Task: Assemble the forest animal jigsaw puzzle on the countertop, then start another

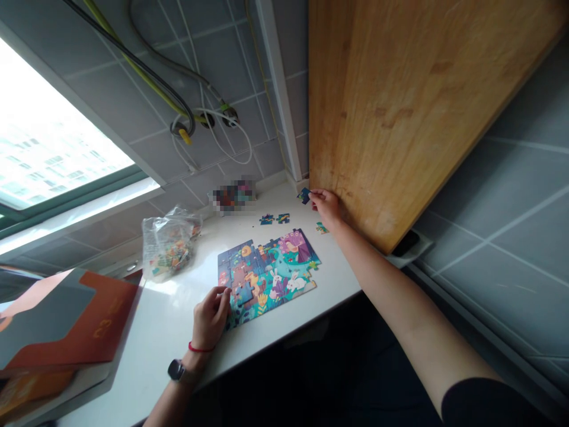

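A partly joined jigsaw puzzle (278, 270) with white rabbits, a purple bird and flowers lies on the white countertop. At its left edge rests my left hand (211, 317), fingers curled together, the tips touching the edge; anything inside them is hidden. My right hand (326, 206) pinches a dark jigsaw piece (304, 195) beyond the puzzle's far right corner, near the wooden board. Two loose pieces, one on the left (266, 219) and one on the right (283, 219), lie just behind the puzzle. Another loose piece (321, 228) sits beside my right wrist.
A clear plastic bag (171, 243) of puzzle pieces stands on the countertop (164, 320) at left, with a blurred packet (233, 193) by the wall. An orange and grey box (75, 320) sits far left. A large wooden board (400, 107) leans at right. Cables (195, 118) hang above.
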The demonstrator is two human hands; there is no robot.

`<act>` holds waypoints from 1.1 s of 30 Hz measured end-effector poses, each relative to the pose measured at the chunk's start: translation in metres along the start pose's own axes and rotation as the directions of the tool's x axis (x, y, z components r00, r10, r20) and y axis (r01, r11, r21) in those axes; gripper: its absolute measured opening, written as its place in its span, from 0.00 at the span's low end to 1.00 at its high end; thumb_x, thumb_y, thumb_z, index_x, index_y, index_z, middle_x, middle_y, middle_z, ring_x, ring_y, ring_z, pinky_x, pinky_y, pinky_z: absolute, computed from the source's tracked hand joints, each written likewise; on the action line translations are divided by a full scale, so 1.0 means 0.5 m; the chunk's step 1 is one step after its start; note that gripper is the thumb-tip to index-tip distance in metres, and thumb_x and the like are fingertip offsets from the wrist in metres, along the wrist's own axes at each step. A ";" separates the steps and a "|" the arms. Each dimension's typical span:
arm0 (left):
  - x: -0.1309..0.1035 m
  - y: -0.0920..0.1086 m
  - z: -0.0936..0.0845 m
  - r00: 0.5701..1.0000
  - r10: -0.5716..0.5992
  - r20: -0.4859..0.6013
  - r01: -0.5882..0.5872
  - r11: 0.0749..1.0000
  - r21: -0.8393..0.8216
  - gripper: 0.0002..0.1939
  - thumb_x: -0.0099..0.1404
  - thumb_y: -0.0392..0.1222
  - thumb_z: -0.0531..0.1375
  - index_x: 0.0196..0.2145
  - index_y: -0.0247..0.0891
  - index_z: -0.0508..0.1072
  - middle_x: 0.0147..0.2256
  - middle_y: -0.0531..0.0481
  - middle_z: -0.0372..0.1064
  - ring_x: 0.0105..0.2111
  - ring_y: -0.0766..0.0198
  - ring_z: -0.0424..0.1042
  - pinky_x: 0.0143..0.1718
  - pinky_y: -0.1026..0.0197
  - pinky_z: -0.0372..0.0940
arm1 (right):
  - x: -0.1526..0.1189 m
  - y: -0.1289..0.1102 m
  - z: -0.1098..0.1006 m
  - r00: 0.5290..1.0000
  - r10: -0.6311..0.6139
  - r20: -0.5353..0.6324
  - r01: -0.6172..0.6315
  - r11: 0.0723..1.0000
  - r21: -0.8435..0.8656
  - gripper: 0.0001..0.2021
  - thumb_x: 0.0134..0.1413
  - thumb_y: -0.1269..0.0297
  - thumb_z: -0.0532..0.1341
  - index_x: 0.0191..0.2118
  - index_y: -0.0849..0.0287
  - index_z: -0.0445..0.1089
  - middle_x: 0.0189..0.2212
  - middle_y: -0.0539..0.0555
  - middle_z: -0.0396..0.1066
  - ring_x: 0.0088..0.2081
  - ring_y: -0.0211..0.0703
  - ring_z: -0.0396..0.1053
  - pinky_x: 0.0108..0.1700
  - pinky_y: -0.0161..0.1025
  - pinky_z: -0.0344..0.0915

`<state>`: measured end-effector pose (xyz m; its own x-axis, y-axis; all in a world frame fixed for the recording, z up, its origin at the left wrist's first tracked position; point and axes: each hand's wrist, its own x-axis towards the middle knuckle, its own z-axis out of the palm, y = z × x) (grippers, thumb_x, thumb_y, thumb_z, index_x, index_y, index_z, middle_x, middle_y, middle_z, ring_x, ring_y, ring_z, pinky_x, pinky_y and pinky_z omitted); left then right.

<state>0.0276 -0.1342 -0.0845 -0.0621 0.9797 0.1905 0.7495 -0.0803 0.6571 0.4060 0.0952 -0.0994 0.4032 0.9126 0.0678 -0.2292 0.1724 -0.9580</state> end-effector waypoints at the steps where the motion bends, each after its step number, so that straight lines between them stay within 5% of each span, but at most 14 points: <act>1: -0.003 -0.003 0.000 1.000 0.013 -0.007 -0.013 1.000 -0.001 0.19 0.71 0.63 0.55 0.35 0.48 0.74 0.17 0.57 0.67 0.16 0.62 0.65 0.23 0.61 0.63 | -0.005 -0.003 -0.002 0.998 0.046 0.037 -0.047 0.999 0.023 0.09 0.51 0.63 0.69 0.37 0.57 0.72 0.27 0.48 0.74 0.26 0.37 0.70 0.28 0.33 0.69; 10: -0.005 0.004 0.000 0.999 0.045 -0.029 -0.044 0.999 0.022 0.18 0.72 0.60 0.55 0.35 0.48 0.76 0.20 0.55 0.70 0.19 0.61 0.69 0.25 0.60 0.66 | -0.055 -0.026 0.004 0.935 0.143 0.325 -0.169 0.984 0.051 0.18 0.47 0.74 0.66 0.46 0.55 0.76 0.25 0.42 0.68 0.23 0.35 0.71 0.31 0.38 0.76; 18: -0.006 -0.006 0.005 0.990 0.071 -0.119 -0.076 0.997 -0.033 0.20 0.72 0.59 0.58 0.35 0.41 0.78 0.20 0.56 0.71 0.17 0.66 0.65 0.22 0.65 0.63 | -0.023 -0.038 -0.022 0.997 -0.047 0.068 0.049 0.998 -0.031 0.11 0.54 0.63 0.67 0.44 0.57 0.75 0.28 0.46 0.71 0.21 0.32 0.66 0.22 0.30 0.63; 25: -0.003 -0.017 0.004 0.987 0.076 -0.139 -0.082 0.996 -0.034 0.21 0.72 0.58 0.58 0.35 0.39 0.78 0.20 0.57 0.70 0.17 0.68 0.67 0.21 0.66 0.64 | -0.026 -0.043 -0.028 0.990 -0.055 0.131 0.070 0.991 -0.113 0.13 0.53 0.54 0.71 0.34 0.57 0.73 0.21 0.47 0.70 0.23 0.35 0.65 0.23 0.31 0.59; 30: -0.001 -0.008 0.003 0.987 0.072 -0.146 -0.077 0.997 -0.032 0.21 0.71 0.59 0.58 0.35 0.38 0.78 0.19 0.56 0.71 0.16 0.67 0.67 0.21 0.66 0.64 | -0.047 -0.057 -0.046 0.936 0.033 0.350 0.031 0.984 -0.176 0.15 0.51 0.51 0.73 0.32 0.58 0.76 0.23 0.50 0.75 0.24 0.36 0.67 0.25 0.32 0.62; 33: -0.002 -0.002 0.004 0.986 0.063 -0.155 -0.071 0.996 -0.045 0.21 0.71 0.59 0.58 0.34 0.38 0.78 0.19 0.56 0.70 0.16 0.67 0.67 0.21 0.66 0.63 | -0.069 -0.060 -0.062 0.877 0.028 0.479 0.134 0.945 -0.300 0.12 0.58 0.54 0.69 0.36 0.58 0.79 0.31 0.54 0.80 0.30 0.40 0.74 0.33 0.36 0.70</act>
<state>0.0284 -0.1346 -0.0867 -0.1163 0.9323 0.3425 0.7218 -0.1576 0.6739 0.4262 0.0470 -0.0818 -0.0774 0.9830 0.1663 0.1027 0.1738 -0.9794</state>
